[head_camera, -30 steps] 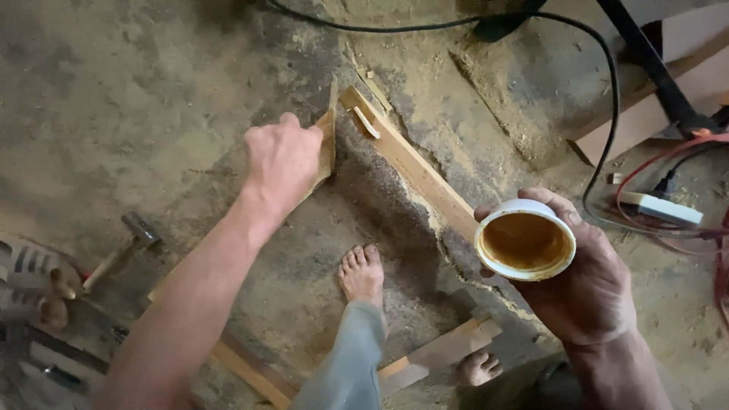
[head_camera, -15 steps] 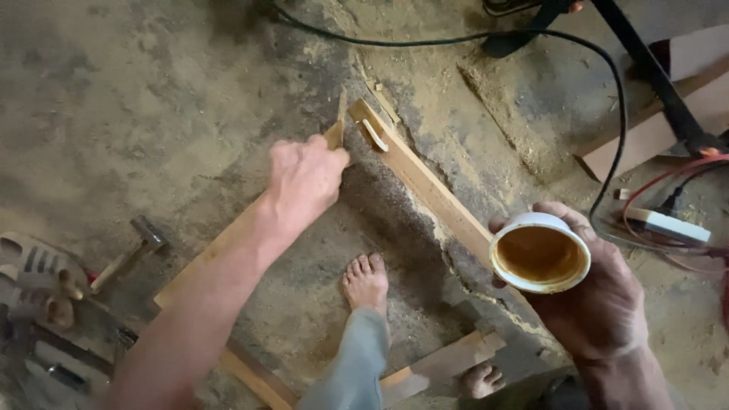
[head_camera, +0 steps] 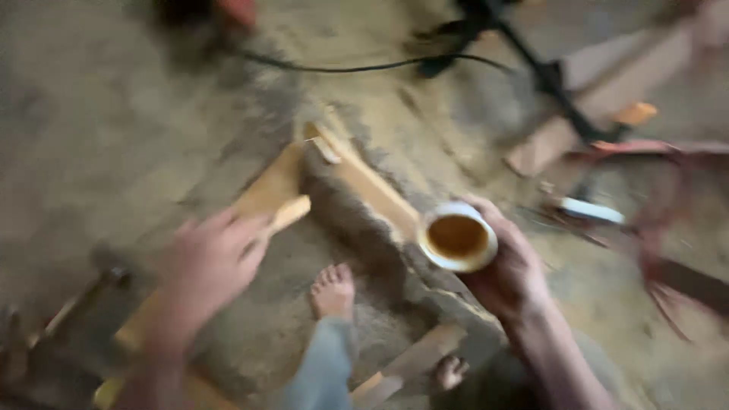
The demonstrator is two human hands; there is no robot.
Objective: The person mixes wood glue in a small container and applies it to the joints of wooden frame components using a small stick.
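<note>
Pale tan wooden strips [head_camera: 357, 178] meeting in a corner joint on grey-brown dusty concrete floor [head_camera: 114, 114]. Small round white cup [head_camera: 458, 237] filled with amber-brown liquid. Black cable [head_camera: 342, 67] looping near the floor's far edge. Blue-grey trouser leg [head_camera: 323, 368].

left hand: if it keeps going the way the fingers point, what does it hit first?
Probably the small wooden stick at the fingertips of the left hand, lying on the angled wooden slat. The frame is blurred, so whether they already touch is unclear.

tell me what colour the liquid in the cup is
Amber-brown, inside the white cup held by the right hand; head view.
</note>
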